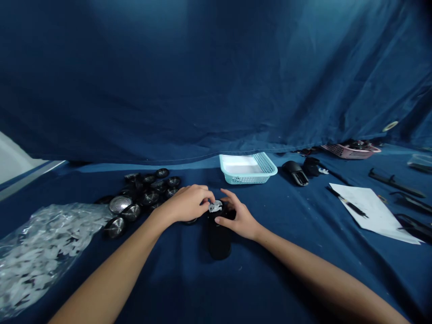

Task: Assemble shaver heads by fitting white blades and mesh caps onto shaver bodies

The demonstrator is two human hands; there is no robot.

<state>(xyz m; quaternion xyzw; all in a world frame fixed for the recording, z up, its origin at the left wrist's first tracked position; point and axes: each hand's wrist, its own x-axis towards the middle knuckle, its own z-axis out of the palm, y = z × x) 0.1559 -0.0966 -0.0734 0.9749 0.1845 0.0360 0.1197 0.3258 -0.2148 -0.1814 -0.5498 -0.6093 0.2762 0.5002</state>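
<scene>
A black elongated casing [219, 243] stands out against the blue cloth in front of me. On its far end sits a small whitish plastic piece [215, 206]. My left hand [189, 203] reaches in from the left, with thumb and forefinger pinched at the edge of this piece. Around the casing's right side curls my right hand [242, 219], its thumb on the near face and its fingers behind the top. The far fingertips are partly hidden by the casing.
Several round black caps [150, 197] lie in a pile at left, beside a clear bag [50, 247] of white plastic pieces. Beyond my hands stands a light-blue basket [249, 180]. Rightward are a black casing [295, 173], paper [378, 213] with a pen and a pink basket [354, 153].
</scene>
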